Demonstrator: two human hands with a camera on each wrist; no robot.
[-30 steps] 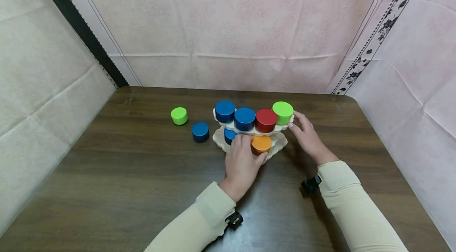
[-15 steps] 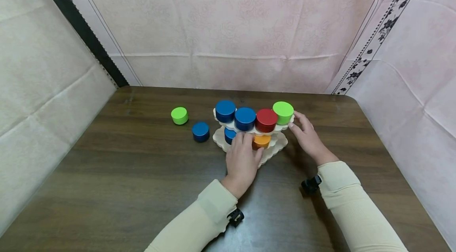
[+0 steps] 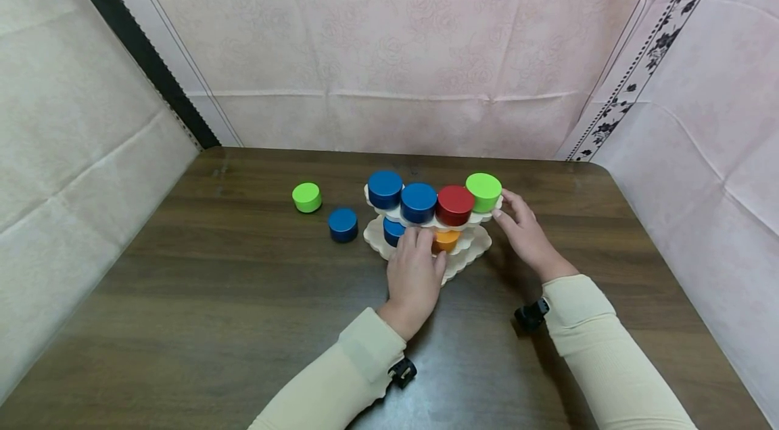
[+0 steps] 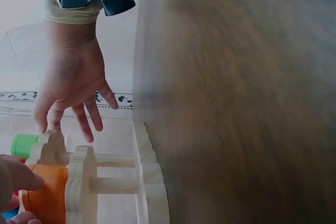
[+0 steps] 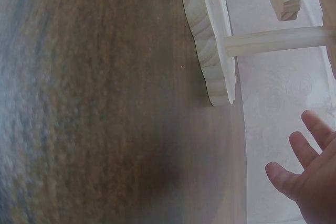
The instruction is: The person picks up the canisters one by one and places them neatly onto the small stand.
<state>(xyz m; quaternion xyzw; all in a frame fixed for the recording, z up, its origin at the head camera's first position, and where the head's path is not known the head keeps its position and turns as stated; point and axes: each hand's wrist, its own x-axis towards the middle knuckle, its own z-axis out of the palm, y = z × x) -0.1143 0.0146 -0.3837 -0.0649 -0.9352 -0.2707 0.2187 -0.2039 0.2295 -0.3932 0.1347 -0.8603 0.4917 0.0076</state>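
A tiered wooden stand (image 3: pixel 477 251) with scalloped shelves stands on the table. Its upper shelf bears two blue cylinders (image 3: pixel 418 203), a red cylinder (image 3: pixel 455 205) and a green cylinder (image 3: pixel 483 192). On the shelf beneath sit another blue cylinder (image 3: pixel 393 232) and an orange cylinder (image 3: pixel 447 241). My left hand (image 3: pixel 414 274) pinches the orange cylinder; in the left wrist view the thumb (image 4: pixel 23 176) lies on its side. With thumb and forefinger, my right hand (image 3: pixel 528 234) holds the right end of the upper shelf, while its other fingers (image 5: pixel 302 148) spread out below.
To the left of the stand, a loose blue cylinder (image 3: pixel 343 225) and a loose green cylinder (image 3: pixel 306 197) rest on the brown wooden table (image 3: pixel 213 308). Behind the table's far edge hangs a pale cloth (image 3: pixel 389 65), with more cloth at both sides.
My left hand has pushed the orange cylinder slightly back on the middle shelf, partly under the upper one, and its thumb has drawn in. The right hand has stayed at the stand's end.
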